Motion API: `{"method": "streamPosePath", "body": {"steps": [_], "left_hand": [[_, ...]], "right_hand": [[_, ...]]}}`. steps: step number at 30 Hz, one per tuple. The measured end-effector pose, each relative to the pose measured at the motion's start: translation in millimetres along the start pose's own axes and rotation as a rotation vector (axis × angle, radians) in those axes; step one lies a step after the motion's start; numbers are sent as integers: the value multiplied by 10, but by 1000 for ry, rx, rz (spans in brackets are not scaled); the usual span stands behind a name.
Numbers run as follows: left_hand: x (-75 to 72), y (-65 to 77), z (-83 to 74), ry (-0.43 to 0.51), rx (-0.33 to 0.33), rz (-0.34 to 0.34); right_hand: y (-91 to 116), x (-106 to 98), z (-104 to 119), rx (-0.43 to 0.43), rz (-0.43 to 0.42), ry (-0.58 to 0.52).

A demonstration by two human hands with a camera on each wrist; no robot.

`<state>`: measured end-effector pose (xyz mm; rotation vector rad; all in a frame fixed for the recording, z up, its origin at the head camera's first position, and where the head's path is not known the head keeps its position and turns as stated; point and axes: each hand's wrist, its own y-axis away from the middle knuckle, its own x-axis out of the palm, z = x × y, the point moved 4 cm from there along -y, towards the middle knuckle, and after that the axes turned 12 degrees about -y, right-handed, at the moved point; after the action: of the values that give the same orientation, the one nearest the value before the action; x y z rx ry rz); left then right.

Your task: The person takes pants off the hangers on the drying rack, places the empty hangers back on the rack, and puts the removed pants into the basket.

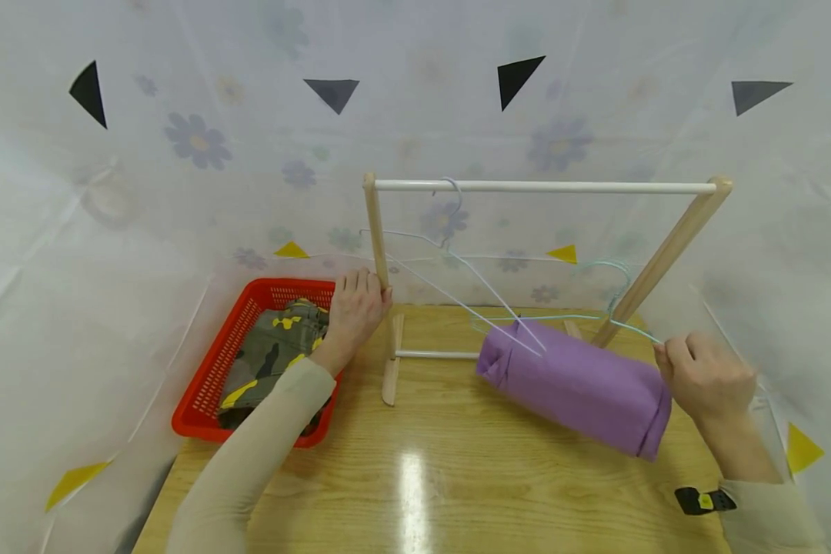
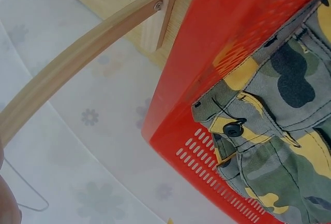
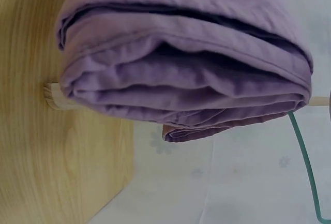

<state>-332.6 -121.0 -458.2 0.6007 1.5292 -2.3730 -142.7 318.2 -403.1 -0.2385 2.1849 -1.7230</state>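
My left hand (image 1: pixel 353 315) grips the left wooden post (image 1: pixel 376 238) of a small clothes rack; only a bit of that hand shows at the edge of the left wrist view. My right hand (image 1: pixel 713 377) pinches the right end of a teal hanger (image 1: pixel 637 329), whose hook sits below the rack's rail beside the right post. A folded purple garment (image 1: pixel 582 385) hangs over this hanger, its layered end (image 3: pixel 181 84) filling much of the right wrist view. From the white rail (image 1: pixel 561 187) hangs a pale lilac hanger (image 1: pixel 485 281), its lower corner overlapping the purple garment.
A red plastic basket (image 1: pixel 208 377) with camouflage trousers (image 2: pixel 289 110) inside stands left of the rack, close by my left forearm. The rack's right post (image 1: pixel 665 261) slants up behind the teal hanger. A pale flowered curtain (image 1: pixel 249 115) surrounds the wooden table (image 1: pixel 457 492).
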Motion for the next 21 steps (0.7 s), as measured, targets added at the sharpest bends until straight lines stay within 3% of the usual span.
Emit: {"method": "streamPosePath", "body": {"steps": [9, 21], "left_hand": [[14, 11, -5, -9, 3, -10], [1, 3, -1, -25, 6, 4]], "right_hand": [[50, -84, 160, -106, -23, -79], [135, -191, 332, -167, -39, -222]]}}
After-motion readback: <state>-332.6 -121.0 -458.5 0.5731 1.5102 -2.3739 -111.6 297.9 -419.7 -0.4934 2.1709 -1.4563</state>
